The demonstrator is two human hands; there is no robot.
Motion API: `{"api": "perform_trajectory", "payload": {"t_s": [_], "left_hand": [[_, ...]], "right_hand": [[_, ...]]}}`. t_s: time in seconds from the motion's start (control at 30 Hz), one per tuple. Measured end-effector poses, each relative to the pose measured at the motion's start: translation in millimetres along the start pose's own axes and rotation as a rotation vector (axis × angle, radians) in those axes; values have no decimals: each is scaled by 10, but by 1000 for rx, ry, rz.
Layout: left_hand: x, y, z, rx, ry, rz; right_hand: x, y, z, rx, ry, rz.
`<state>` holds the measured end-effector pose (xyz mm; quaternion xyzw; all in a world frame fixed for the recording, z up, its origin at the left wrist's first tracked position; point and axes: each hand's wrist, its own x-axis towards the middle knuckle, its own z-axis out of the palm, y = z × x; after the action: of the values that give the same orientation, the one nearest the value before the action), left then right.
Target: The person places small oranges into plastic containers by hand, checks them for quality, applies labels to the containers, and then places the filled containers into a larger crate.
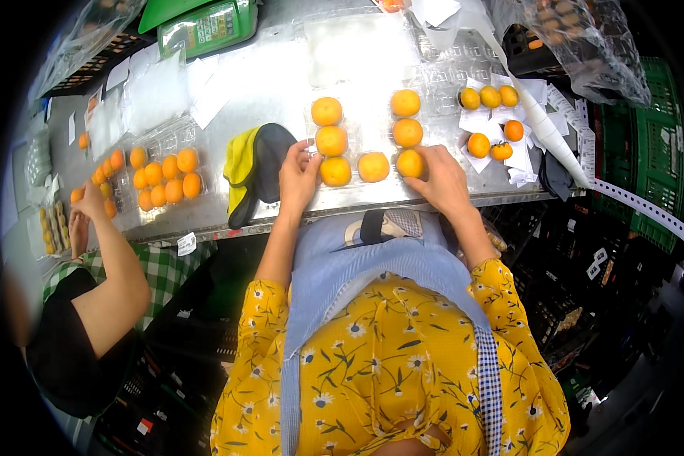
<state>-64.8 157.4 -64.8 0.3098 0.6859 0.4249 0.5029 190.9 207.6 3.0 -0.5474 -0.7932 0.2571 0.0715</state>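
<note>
Before me on the metal table lies a clear plastic tray [356,134] with cup-shaped hollows, partly lost in glare. Several mandarins sit in it: a left column with a mandarin [332,141], a right column with a mandarin [407,133], and one front-middle mandarin [373,167]. My left hand [298,179] holds the tray's left edge, thumb beside the column there. At the front right corner, the fingers of my right hand [442,176] close around a mandarin [410,163] seated in its hollow.
A yellow and black cloth item [256,165] lies left of my left hand. Farther left, a co-worker's hand [91,199] is by a filled mandarin tray [165,178]. Loose mandarins [479,145] rest on papers at right. A green scale [208,28] and crates [655,154] flank the table.
</note>
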Motion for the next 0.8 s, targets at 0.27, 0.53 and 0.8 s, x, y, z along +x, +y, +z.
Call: {"api": "perform_trajectory", "payload": {"t_s": [0.27, 0.53, 0.8], "left_hand": [[14, 1, -36, 9, -51, -21], [-362, 596, 140, 410, 67, 454], [-627, 954, 452, -514, -644, -103]], "right_hand": [[-19, 4, 16, 215, 4, 33], [-303, -137, -88, 1517, -157, 340], [-250, -368, -219, 923, -67, -111]]}}
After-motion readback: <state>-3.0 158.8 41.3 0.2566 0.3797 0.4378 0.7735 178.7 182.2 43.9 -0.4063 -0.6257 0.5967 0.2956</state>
